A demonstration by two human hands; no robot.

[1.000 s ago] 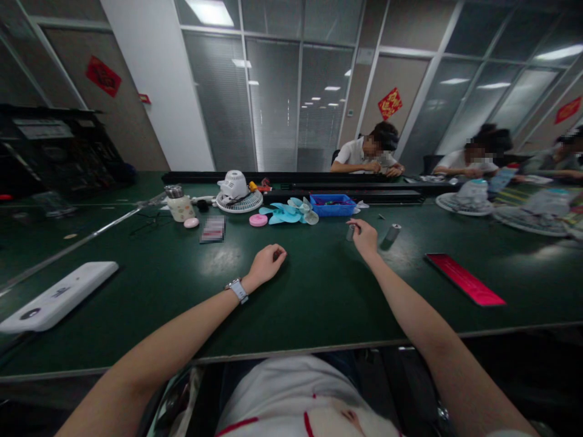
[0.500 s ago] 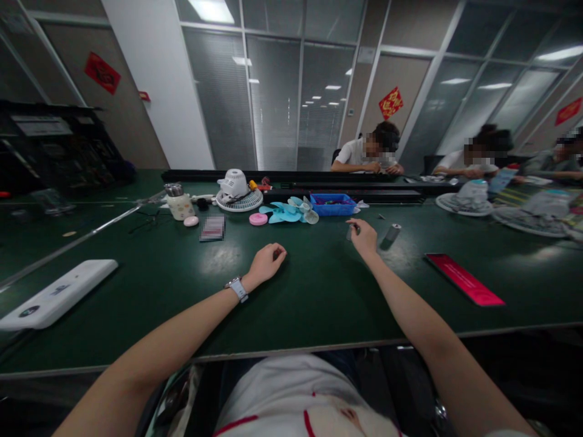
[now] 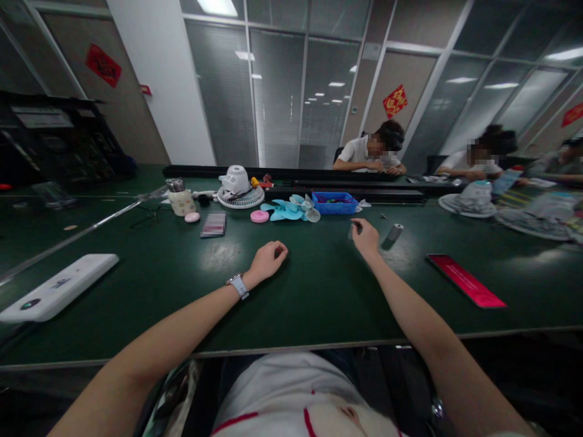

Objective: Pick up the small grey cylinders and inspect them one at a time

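Observation:
My left hand (image 3: 268,261) rests on the green table with its fingers curled inward and thumb near the fingertips; whatever lies inside them is hidden. Farther right, my right hand (image 3: 365,238) is closed in a pinch just above the tabletop. A small translucent piece (image 3: 350,232) shows at its fingertips, too faint to name. Just right of that hand a grey cylinder (image 3: 393,235) stands on the table, not touched. Beyond the hands lie light-blue fan blades (image 3: 289,209), a pink round piece (image 3: 259,216) and a blue tray (image 3: 334,204) with small parts.
A white fan housing (image 3: 237,182) sits on its grille at the back, beside a cream jar (image 3: 180,200). A white device (image 3: 64,288) is at far left, a phone with a red screen (image 3: 467,280) at right. Across the table a person (image 3: 368,152) works.
The view has shifted slightly. Both hands keep nearly the same pose and place; no object has visibly moved.

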